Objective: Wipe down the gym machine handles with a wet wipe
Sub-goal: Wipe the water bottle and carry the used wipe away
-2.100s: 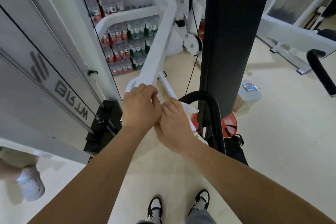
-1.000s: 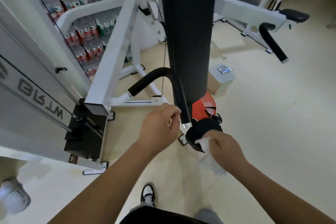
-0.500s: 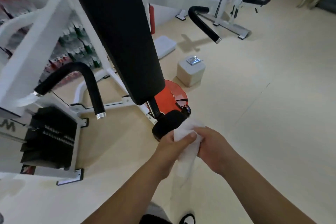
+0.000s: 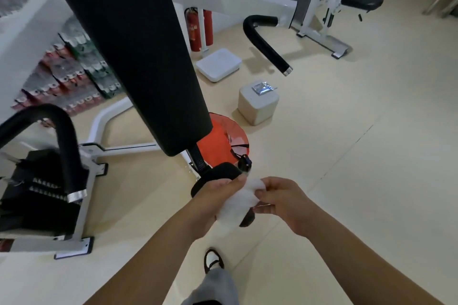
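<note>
A white wet wipe (image 4: 239, 202) is stretched between my two hands at centre frame. My left hand (image 4: 213, 199) pinches its left side and my right hand (image 4: 282, 199) pinches its right side. The wipe hangs just in front of the machine's small black seat (image 4: 218, 173), below the long black back pad (image 4: 128, 39). One curved black handle (image 4: 59, 141) with a chrome end stands at the left. The other black handle (image 4: 265, 43) reaches out at the upper right. Both hands are apart from the handles.
A black weight stack (image 4: 37, 200) in a white frame sits at the left. A beige cube (image 4: 259, 104) with a foil wipe packet (image 4: 262, 88) stands on the floor, beside a white flat box (image 4: 218, 64). An orange disc (image 4: 225, 136) lies under the seat. Fire extinguishers (image 4: 198, 28) stand behind.
My view turned right, from the left handle to the seat. My left hand came off that handle and joined my right hand on the wipe, which is now spread between them.
</note>
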### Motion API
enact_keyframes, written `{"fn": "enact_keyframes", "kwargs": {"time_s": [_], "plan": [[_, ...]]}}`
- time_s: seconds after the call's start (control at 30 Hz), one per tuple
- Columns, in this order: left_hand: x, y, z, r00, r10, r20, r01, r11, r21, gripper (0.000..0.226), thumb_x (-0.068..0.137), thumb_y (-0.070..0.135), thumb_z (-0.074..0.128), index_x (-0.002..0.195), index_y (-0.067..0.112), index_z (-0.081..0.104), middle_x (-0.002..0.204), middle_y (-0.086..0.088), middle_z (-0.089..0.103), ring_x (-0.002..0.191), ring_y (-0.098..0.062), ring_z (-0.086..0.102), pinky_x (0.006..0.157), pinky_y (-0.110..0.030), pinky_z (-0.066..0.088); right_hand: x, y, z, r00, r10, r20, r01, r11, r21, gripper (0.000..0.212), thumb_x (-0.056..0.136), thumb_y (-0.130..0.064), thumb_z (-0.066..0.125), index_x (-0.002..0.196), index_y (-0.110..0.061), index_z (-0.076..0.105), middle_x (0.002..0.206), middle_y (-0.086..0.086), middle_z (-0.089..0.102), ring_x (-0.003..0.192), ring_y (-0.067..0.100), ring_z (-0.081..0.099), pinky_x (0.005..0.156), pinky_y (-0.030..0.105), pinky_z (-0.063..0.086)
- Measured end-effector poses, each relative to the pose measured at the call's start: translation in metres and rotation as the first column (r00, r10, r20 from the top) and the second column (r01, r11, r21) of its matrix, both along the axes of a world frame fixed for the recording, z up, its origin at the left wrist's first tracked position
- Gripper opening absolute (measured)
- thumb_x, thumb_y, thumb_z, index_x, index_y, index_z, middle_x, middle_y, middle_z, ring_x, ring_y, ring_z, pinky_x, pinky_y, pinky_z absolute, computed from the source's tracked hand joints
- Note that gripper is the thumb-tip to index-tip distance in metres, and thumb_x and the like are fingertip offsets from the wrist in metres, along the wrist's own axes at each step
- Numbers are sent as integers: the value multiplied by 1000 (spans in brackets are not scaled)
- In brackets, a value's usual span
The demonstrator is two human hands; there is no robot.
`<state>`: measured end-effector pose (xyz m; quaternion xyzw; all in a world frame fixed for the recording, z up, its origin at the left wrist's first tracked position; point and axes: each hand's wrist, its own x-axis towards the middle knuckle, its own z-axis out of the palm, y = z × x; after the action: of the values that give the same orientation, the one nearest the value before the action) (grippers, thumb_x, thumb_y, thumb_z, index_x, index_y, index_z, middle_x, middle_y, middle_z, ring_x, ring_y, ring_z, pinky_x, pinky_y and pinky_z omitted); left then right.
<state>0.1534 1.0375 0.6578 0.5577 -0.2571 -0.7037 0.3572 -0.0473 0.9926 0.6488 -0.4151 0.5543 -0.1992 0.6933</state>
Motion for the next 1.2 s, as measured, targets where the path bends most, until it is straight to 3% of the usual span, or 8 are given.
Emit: {"fn": "enact_keyframes", "kwargs": {"time_s": [0.13,0.33,0.57,0.67,0.77,0.87,1.07,1.2], "plan": [[-25,-61,-22,1000,16,-23,-15,1000,24,38,102,39,59,120,11,76,113,-11,79,99,-23,76,76,-33,59,-16,-67,-14,993,-113,20,113,993,23,25,91,15,56,105,4,74,100,21,77,94,32,75,86,43,63],[-85,-114,-63,987,143,-69,-140,989,38,47,96,44,68,123,6,75,122,-19,76,119,-36,70,108,-49,50,-47,-126,-51,946,-292,144,270,951,151,44,88,17,40,110,-4,73,101,16,77,92,30,73,78,40,61],[-172,-133,-116,988,110,110,-120,990,81,73,74,71,77,122,16,76,126,-11,75,120,-29,69,111,-44,48,-138,-168,-101,999,43,26,-42,998,-39,59,80,28,35,99,-13,74,72,3,64,69,19,61,62,26,52],[-218,-134,-134,988,119,102,-130,985,115,50,69,67,73,96,27,83,103,0,81,104,-26,72,98,-45,53,-184,-188,-117,991,130,-18,-131,988,-76,58,78,26,38,95,-14,76,72,10,55,68,20,55,58,21,47],[-258,-134,-156,974,72,217,-89,993,72,51,67,68,77,67,21,56,70,0,49,71,-20,47,68,-35,37,-216,-203,-143,992,120,-26,-121,992,-47,49,83,17,43,103,-15,74,72,9,57,68,21,56,58,25,48],[-283,-131,-190,985,95,147,-100,995,25,65,65,69,84,88,12,64,83,-1,61,80,-19,58,78,-32,44,-230,-210,-184,995,96,-20,-96,995,20,40,92,5,47,110,-19,72,84,10,68,78,26,64,67,34,53],[-304,-110,-332,927,325,187,-359,913,195,35,87,40,76,113,16,79,107,-6,82,105,-26,77,100,-45,59,-229,-191,-340,949,309,-64,-291,936,198,24,85,-35,68,83,-13,76,83,4,70,83,27,67,77,38,51],[-290,-80,-461,912,409,-5,-394,883,256,33,108,24,54,138,15,65,132,-12,73,126,-29,68,113,-56,47,-210,-168,-465,909,400,-118,-373,906,198,26,77,-23,75,86,2,73,87,16,72,78,27,69,74,38,53]]}}
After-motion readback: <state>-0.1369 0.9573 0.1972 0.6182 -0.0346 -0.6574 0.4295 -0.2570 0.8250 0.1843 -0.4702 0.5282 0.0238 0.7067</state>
